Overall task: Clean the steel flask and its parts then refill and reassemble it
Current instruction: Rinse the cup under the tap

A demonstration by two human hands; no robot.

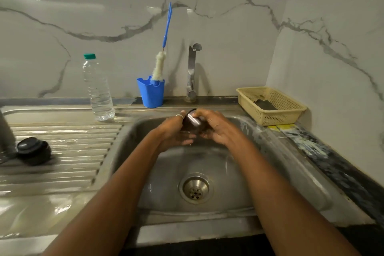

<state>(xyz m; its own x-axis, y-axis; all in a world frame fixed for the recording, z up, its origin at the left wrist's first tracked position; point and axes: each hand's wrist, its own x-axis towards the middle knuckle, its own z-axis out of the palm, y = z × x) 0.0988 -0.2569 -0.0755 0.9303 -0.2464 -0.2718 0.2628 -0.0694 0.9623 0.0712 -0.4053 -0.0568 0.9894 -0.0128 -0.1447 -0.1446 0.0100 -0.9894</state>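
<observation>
So, middle of the frame, over the back part of the sink (239, 172): a small steel cup (192, 122) is held between both hands. The left hand (173, 132) is wrapped round it from the left, fingers curled underneath, and a ring (179, 116) can be seen on one finger up top. The right hand (215, 129) is clamped on it from the other side, with the thumb laid across the upper edge. The cup is tilted and kinda blurred, so which way its mouth faces can't be told. It's kept just below the tap (192, 72) and well above the drain (195, 188).

Over at the left of the frame, a black stopper (34, 150) is parked on the ribbed drainboard (68, 151), which looks wet. Just beside it, a grey steel cylinder (6, 133) is cut off by the left edge. It's probably the flask body, but too little of it is shown to be sure.

Further back, a clear plastic bottle (98, 89) with a green cap is stood upright at the back of the drainboard. Between it and the tap, a blue holder (151, 94) is set against the marble wall, with a bottle brush (159, 66) stuck in it: white bristles down, blue handle leaned on the wall.

Right side of the frame: a beige basket (291, 110) is placed in the counter corner, with something dark lying inside.
</observation>
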